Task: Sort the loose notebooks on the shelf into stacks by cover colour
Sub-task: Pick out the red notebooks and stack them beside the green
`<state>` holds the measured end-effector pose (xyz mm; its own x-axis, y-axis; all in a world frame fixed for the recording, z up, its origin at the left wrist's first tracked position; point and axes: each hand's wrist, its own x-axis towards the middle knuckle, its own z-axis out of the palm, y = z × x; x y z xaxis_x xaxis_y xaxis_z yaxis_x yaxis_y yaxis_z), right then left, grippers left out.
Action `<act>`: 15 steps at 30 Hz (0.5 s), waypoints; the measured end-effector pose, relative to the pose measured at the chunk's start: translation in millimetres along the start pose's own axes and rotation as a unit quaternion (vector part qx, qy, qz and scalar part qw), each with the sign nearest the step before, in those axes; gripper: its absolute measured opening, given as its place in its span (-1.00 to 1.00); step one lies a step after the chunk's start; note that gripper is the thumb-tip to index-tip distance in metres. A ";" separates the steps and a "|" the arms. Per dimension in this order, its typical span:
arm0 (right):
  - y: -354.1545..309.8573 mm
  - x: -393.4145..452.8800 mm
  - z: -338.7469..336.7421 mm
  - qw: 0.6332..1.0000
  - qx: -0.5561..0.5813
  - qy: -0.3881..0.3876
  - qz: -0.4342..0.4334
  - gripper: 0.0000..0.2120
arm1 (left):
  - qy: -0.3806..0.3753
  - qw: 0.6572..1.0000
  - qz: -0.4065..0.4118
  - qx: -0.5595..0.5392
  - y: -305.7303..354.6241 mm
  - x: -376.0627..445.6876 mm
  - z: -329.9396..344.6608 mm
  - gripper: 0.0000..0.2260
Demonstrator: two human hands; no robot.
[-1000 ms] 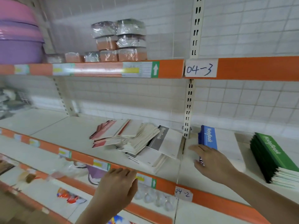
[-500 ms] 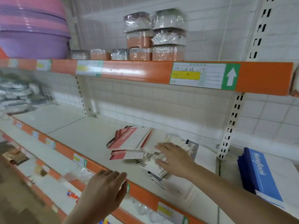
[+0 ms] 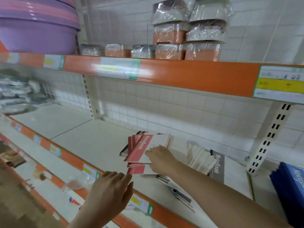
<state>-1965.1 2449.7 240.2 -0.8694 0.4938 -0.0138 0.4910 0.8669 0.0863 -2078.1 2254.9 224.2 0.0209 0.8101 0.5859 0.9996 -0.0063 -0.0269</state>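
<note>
Two hands are over the middle shelf (image 3: 92, 142), and the loose notebooks lie in a fanned heap toward its right end. The right hand (image 3: 160, 159) lies on the heap, its fingers laid nearly flat on the white face of the top red notebook (image 3: 144, 148), fingertips close to that cover's red band; whether the thumb catches an edge underneath cannot be told. Just beyond and left of those fingertips, the corners of more red notebooks (image 3: 132, 141) jut out at uneven angles, and below the fingers another red cover's edge (image 3: 136, 169) pokes out of the heap. To the right of the wrist, white page edges (image 3: 199, 157) splay outward, with a grey notebook (image 3: 218, 167) just past them near the slotted upright (image 3: 269, 139). The left hand (image 3: 110, 196) hovers in front of the shelf's orange front lip (image 3: 72, 159), fingers loosely extended and gripping nothing, its fingertips near the heap's front corner but apart from it. Left of both sets of fingers the shelf board runs bare to the back tiles. Far right of the right forearm, a stack of blue notebooks (image 3: 294, 186) sits in the next bay. Wrapped boxes (image 3: 185, 30) and purple basins (image 3: 37, 27) sit on the shelf above.
</note>
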 end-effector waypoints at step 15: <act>-1.1 -62.9 -45.7 0.988 0.085 0.018 0.127 -0.64 | -0.120 0.991 0.006 -0.051 -37.2 72.8 30.7 -0.54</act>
<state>-1913.5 2414.6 286.5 -0.7165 0.6972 0.0216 0.6935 0.7154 -0.0852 -2114.4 2332.1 242.9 0.0396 0.9257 0.3762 0.9963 -0.0653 0.0560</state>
